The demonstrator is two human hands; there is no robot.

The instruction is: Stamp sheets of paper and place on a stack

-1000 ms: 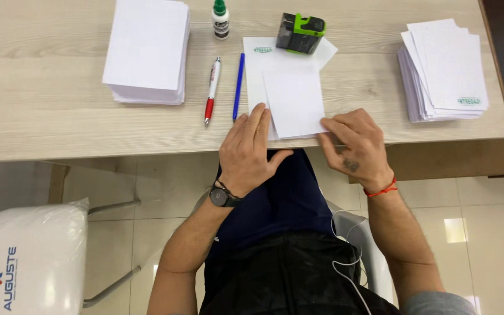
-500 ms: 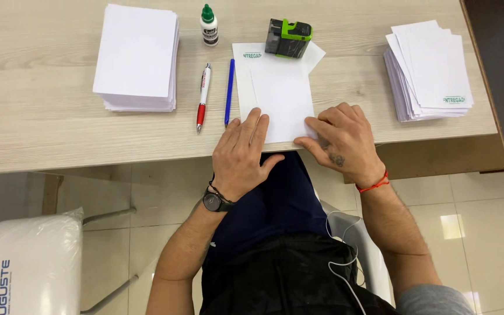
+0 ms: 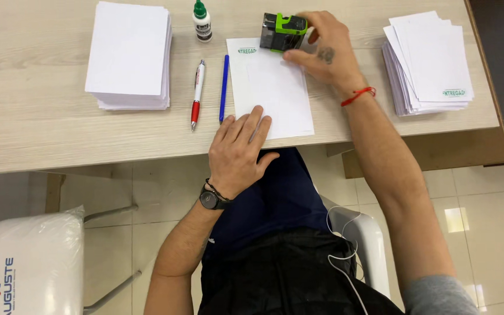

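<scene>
A white sheet of paper [image 3: 275, 87] lies on the pale wooden table [image 3: 30, 116], with a green stamp mark at its top left corner. My left hand [image 3: 241, 150] rests flat on the sheet's near left corner, fingers spread. My right hand [image 3: 322, 49] reaches to the far end of the sheet and grips a black and green self-inking stamp [image 3: 282, 31] that stands at the sheet's top edge. A watch sits on my left wrist and a red cord on my right wrist.
A stack of blank white sheets [image 3: 129, 55] lies at the left. A stack of stamped sheets [image 3: 430, 61] lies at the right. A red and white pen [image 3: 197, 93], a blue pen [image 3: 224, 87] and a small green-capped bottle [image 3: 202, 21] sit between. A white bag [image 3: 24, 262] is on the floor.
My right hand left the sheet's near edge and reached forward to grip the stamp. The sheet now lies flat. My left hand stays on its near corner.
</scene>
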